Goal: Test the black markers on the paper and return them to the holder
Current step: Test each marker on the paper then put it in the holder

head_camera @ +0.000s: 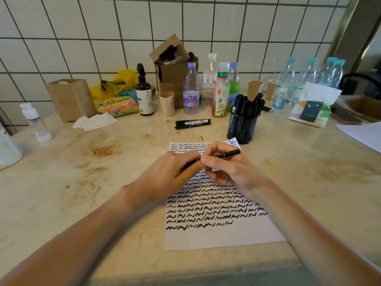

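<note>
I hold one black marker [226, 154] with both hands above the upper part of the paper [216, 238]. My right hand [228, 172] grips it near its middle, fingers [208, 161] curled closed around the barrel, and the far end sticks out up and to the right past my knuckles toward the holder. My left hand [171, 174] is closed on the marker's other end, where only a short dark stretch shows between thumb and forefinger; the fingertips of both hands meet there. I cannot tell whether the cap is on or coming off.

The paper lies flat on the table [82, 182], filled with rows of black wavy test strokes down to a blank strip near me. The black mesh holder [242, 129] stands just beyond the paper's upper right corner, touching or nearly touching it, packed with black markers [247, 103] standing upright. Two more markers [192, 123] lie side by side on the table to the left of the holder, well apart from my hands. Bottles, paper cups and a cardboard box crowd the tiled wall behind.
</note>
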